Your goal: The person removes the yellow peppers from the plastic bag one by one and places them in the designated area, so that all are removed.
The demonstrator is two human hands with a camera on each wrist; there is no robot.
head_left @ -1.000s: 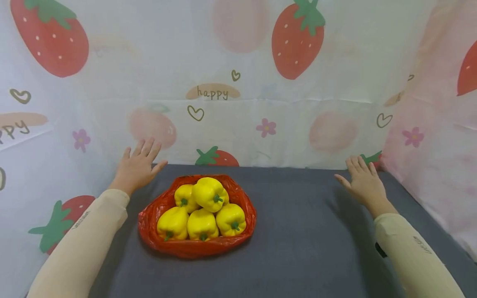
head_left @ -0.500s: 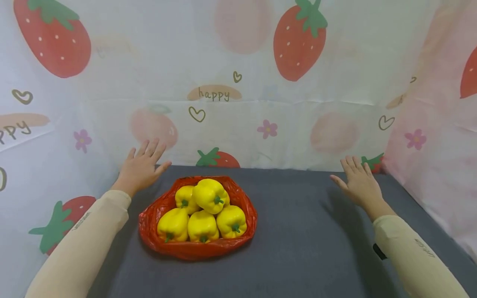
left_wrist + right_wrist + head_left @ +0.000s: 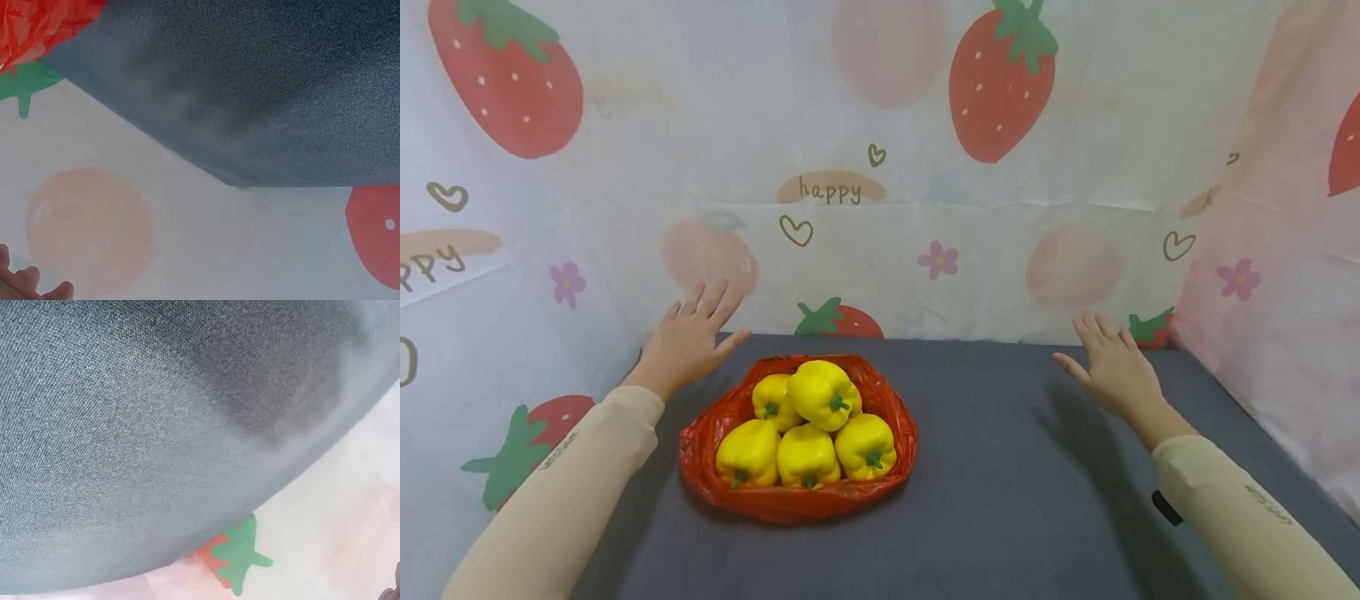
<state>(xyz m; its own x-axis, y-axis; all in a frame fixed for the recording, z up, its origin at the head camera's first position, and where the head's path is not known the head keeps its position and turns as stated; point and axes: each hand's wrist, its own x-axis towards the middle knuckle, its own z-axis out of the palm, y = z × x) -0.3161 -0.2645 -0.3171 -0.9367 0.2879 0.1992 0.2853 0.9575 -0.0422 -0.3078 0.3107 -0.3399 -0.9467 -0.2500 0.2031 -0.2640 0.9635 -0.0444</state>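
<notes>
Several yellow bell peppers (image 3: 822, 395) with green stems are heaped in a red plastic bag (image 3: 790, 505), its mouth rolled wide around them. The bag rests left of centre on the grey tabletop (image 3: 985, 467). My left hand (image 3: 687, 343) is held up beyond the bag's left back side, fingers spread, holding nothing. Far to the right, my right hand (image 3: 1116, 371) hovers over the table with fingers straight and thumb out, its shadow falling below it. In the left wrist view a crumpled edge of the red bag (image 3: 44, 25) shows at the top corner, with fingertips (image 3: 28, 278) low down.
A white cloth (image 3: 970, 225) printed with strawberries, hearts and flowers hangs behind the table's back edge. Similar cloth closes off the left side (image 3: 512, 333), and a pinkish cloth (image 3: 1277, 350) stands along the right.
Both hands have drifted slightly inward, the left one to the right and the right one to the left. The bag and peppers stay where they were.
</notes>
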